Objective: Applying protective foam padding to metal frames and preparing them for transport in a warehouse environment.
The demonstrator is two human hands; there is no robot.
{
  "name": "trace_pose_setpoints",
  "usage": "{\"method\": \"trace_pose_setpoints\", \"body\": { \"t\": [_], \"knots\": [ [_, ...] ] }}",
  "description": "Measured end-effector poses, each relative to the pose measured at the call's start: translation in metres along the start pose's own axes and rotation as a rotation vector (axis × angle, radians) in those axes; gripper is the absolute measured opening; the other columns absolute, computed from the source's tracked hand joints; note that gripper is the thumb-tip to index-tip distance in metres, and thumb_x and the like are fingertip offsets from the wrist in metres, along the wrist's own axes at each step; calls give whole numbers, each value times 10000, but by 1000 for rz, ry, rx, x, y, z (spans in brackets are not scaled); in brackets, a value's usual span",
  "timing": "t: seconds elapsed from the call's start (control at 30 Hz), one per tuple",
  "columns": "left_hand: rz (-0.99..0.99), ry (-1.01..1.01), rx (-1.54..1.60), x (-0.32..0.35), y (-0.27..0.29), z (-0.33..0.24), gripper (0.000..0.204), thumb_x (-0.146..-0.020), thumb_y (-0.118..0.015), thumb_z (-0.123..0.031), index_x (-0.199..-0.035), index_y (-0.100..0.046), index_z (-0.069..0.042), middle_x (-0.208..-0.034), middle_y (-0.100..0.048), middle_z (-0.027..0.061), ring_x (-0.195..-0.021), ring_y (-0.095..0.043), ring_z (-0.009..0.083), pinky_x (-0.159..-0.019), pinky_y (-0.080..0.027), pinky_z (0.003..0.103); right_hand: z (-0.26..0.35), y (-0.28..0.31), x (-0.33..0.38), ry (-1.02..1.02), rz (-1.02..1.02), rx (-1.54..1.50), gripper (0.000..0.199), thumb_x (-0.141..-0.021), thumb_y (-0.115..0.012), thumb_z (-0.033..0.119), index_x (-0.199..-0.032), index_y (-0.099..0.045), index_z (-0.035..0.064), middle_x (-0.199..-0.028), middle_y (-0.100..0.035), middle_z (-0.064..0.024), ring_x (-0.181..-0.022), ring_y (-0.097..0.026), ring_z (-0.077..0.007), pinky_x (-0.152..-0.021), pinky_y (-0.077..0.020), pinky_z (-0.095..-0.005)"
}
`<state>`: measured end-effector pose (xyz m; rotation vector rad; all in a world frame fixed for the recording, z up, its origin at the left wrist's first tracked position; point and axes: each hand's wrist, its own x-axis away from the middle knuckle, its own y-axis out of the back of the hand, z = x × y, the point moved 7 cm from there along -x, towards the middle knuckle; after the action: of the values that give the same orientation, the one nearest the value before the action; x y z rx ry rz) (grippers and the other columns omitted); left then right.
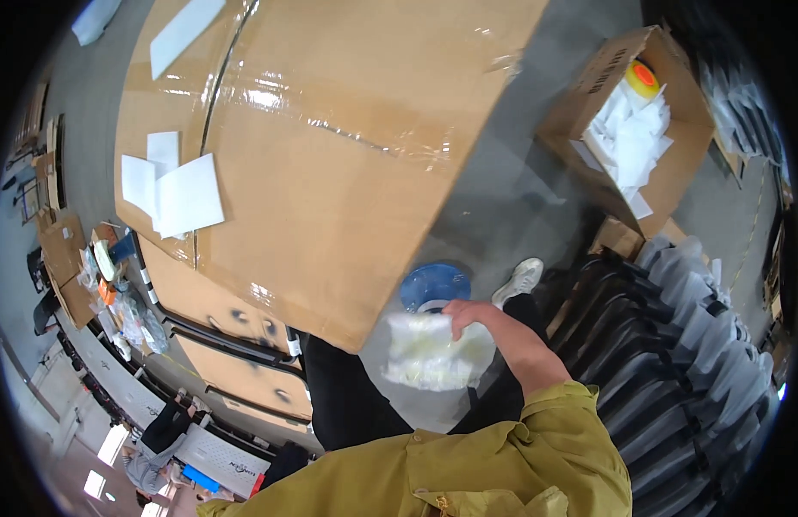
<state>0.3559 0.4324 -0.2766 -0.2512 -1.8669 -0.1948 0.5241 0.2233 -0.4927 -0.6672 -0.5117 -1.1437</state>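
Note:
In front of my body, my right hand (464, 317) is closed on the upper right corner of a translucent plastic bag (437, 353). The bag hangs flat and shows whitish and pale yellow-green contents that I cannot make out. Just beyond it, a round blue object (436, 283), like a bucket or a stool seat, is on the floor, partly hidden by the hand and bag. To the left of the bag lies the near corner of a large taped cardboard box (330, 189). Only the sleeve of my left arm shows; the left hand is out of sight.
White foam sheets (189, 196) lie on the large box. An open carton (687, 129) at the far right holds white foam pieces and a tape roll (642, 79). Black, plastic-wrapped parts (666, 379) stand in a row at the right. Another person (162, 439) is at the lower left.

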Motion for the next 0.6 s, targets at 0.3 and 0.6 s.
{"method": "trace_pose_setpoints", "body": {
  "t": [0.3,0.6],
  "knots": [
    [-84,236,187,45,48,42,229,-789,-572,-265,-814,-600,-38,-657,-572,37,-585,-534,132,-508,-422,270,-28,-4,-21,-177,-394,249,566,-476,-747,271,-967,-562,59,-939,-566,-162,-899,-539,-308,-772,-441,-372],
    [-474,151,256,3,69,-18,254,-792,-598,-248,-746,-615,1,-535,-559,56,-497,-513,81,-456,-408,245,-43,32,-85,44,-325,213,586,-510,-735,352,-1008,-572,90,-960,-590,-158,-929,-546,-310,-778,-440,-375]
  ]
}}
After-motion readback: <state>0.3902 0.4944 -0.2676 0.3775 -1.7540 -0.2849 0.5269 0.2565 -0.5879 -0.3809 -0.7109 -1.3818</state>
